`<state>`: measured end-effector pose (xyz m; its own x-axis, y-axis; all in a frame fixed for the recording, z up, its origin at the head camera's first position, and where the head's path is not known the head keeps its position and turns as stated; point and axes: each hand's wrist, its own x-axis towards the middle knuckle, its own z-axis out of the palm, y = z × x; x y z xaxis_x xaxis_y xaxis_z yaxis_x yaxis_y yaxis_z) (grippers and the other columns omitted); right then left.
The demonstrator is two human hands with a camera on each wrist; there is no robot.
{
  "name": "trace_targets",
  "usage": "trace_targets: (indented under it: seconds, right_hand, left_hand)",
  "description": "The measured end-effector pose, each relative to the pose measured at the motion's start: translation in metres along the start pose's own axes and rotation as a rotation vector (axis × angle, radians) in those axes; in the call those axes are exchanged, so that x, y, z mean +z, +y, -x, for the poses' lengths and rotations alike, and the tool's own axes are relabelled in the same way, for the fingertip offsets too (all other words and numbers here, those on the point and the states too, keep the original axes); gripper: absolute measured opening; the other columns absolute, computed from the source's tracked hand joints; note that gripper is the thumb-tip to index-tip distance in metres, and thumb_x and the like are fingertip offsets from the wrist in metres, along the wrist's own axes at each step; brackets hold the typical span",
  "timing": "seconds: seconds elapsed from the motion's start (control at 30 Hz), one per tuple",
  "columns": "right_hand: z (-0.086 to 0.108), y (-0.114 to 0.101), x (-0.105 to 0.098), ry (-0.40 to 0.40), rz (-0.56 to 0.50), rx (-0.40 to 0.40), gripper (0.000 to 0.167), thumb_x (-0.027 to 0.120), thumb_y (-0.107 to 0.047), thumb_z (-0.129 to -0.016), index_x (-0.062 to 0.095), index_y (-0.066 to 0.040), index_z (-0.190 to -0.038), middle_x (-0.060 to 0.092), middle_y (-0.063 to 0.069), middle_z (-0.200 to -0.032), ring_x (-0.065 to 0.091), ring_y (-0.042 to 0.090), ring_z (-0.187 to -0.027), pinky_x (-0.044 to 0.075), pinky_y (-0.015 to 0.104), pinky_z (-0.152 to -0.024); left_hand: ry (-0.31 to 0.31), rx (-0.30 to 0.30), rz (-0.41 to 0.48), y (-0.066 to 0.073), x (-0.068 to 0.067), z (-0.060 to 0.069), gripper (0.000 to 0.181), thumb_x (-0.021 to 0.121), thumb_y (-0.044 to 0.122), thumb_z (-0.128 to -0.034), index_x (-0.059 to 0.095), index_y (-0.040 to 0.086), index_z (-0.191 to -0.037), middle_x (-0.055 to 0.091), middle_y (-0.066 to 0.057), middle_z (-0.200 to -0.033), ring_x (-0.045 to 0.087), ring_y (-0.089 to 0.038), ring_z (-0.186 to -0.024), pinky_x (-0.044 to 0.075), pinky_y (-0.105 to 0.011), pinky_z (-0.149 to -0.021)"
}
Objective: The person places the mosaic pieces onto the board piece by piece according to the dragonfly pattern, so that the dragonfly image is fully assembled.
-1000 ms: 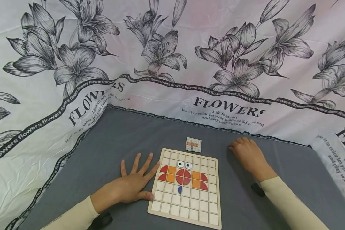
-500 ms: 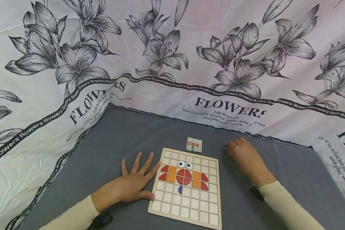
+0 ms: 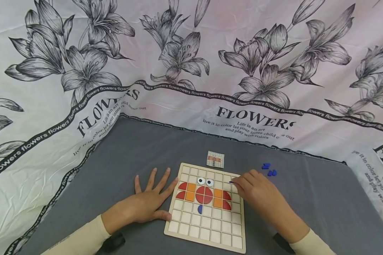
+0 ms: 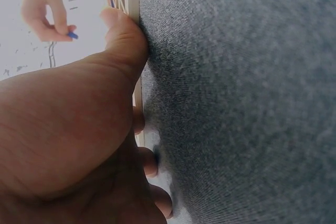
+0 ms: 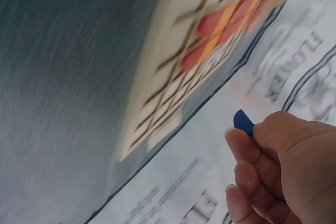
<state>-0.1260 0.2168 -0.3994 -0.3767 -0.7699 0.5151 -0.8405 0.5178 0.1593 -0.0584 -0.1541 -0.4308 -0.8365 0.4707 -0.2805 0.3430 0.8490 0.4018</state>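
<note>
A wooden grid board (image 3: pixel 205 233) lies on the grey cloth, with red, orange and blue tiles and two eye tiles in its cells. My left hand (image 3: pixel 146 205) is spread flat at the board's left side, thumb and forefinger touching its edge. Between the thumb and forefinger of my right hand (image 3: pixel 258 193) is a small blue tile (image 5: pixel 242 123) with a curved edge, pinched above the board's upper right part. One blue quarter-circle-like tile (image 3: pixel 200 209) sits in a cell below the red circle (image 3: pixel 204 195).
Several loose blue tiles (image 3: pixel 270 169) lie on the cloth right of the board. A small printed pattern card (image 3: pixel 215 159) lies behind the board. Flower-printed fabric (image 3: pixel 178 106) rises at the back and left side.
My right hand has moved from the right of the card, left and nearer, over the board with the blue tile, uncovering the loose blue tiles. The left hand has stayed in place.
</note>
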Motion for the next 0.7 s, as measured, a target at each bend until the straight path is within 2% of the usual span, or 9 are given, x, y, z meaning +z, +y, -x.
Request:
trace_targets:
  seconds: [0.03, 0.1, 0.27, 0.37, 0.47, 0.57, 0.7]
  right_hand:
    - [-0.001, -0.007, 0.0, 0.0, -0.004, -0.006, 0.051, 0.033, -0.027, -0.118, 0.075, -0.003, -0.101, 0.071, 0.003, -0.09, 0.06, 0.021, -0.08, 0.056, 0.037, -0.069]
    - [-0.003, -0.02, -0.001, -0.007, -0.019, -0.017, 0.055, 0.03, -0.03, -0.118, 0.076, -0.006, -0.099, 0.071, 0.0, -0.088, 0.06, 0.018, -0.079, 0.056, 0.035, -0.069]
    - [-0.005, -0.045, 0.002, -0.032, -0.051, -0.031, 0.054, 0.032, -0.032, -0.118, 0.076, -0.012, -0.095, 0.069, -0.005, -0.086, 0.058, 0.014, -0.077, 0.052, 0.031, -0.066]
    - [-0.006, -0.057, 0.004, -0.074, -0.057, -0.041, 0.032, 0.052, -0.026, -0.113, 0.075, -0.013, -0.095, 0.067, -0.006, -0.086, 0.057, 0.013, -0.077, 0.05, 0.03, -0.065]
    - [-0.008, -0.067, 0.006, -0.141, -0.045, -0.065, 0.007, 0.076, -0.02, -0.098, 0.075, -0.014, -0.095, 0.066, -0.007, -0.087, 0.054, 0.012, -0.079, 0.05, 0.03, -0.068]
    - [-0.011, -0.076, 0.01, -0.203, -0.016, -0.095, 0.016, 0.088, -0.02, -0.087, 0.074, -0.016, -0.094, 0.065, -0.007, -0.088, 0.053, 0.012, -0.082, 0.053, 0.03, -0.074]
    - [-0.013, -0.084, 0.015, -0.236, 0.018, -0.122, 0.012, 0.083, -0.019, -0.09, 0.072, -0.017, -0.093, 0.065, -0.007, -0.087, 0.054, 0.013, -0.083, 0.057, 0.034, -0.081]
  left_hand:
    - [0.0, -0.002, 0.001, 0.0, 0.0, 0.0, 0.107, 0.061, 0.07, -0.0915, 0.009, 0.023, -0.173, -0.011, -0.017, -0.177, -0.017, -0.056, -0.156, -0.007, -0.092, -0.103]
    - [-0.001, -0.005, 0.003, 0.0, 0.0, 0.0, 0.107, 0.061, 0.07, -0.0914, 0.01, 0.023, -0.173, -0.011, -0.016, -0.177, -0.017, -0.055, -0.156, -0.007, -0.092, -0.103]
    - [-0.004, -0.006, 0.006, -0.002, 0.001, 0.001, 0.107, 0.061, 0.071, -0.0914, 0.01, 0.024, -0.173, -0.011, -0.016, -0.177, -0.017, -0.055, -0.156, -0.008, -0.092, -0.103]
    - [-0.001, -0.002, 0.011, -0.002, 0.0, 0.001, 0.107, 0.061, 0.07, -0.0917, 0.01, 0.023, -0.173, -0.011, -0.017, -0.177, -0.017, -0.055, -0.156, -0.008, -0.092, -0.103]
    - [0.004, 0.001, 0.017, -0.002, 0.0, 0.001, 0.106, 0.061, 0.069, -0.0919, 0.01, 0.023, -0.173, -0.011, -0.017, -0.177, -0.018, -0.055, -0.156, -0.008, -0.092, -0.103]
    - [0.007, 0.003, 0.019, -0.002, 0.0, 0.001, 0.106, 0.061, 0.069, -0.092, 0.01, 0.023, -0.173, -0.011, -0.017, -0.177, -0.018, -0.056, -0.156, -0.008, -0.092, -0.103]
    - [0.008, 0.004, 0.016, -0.002, 0.001, 0.001, 0.106, 0.062, 0.069, -0.0924, 0.009, 0.023, -0.173, -0.011, -0.016, -0.177, -0.018, -0.055, -0.156, -0.008, -0.092, -0.103]
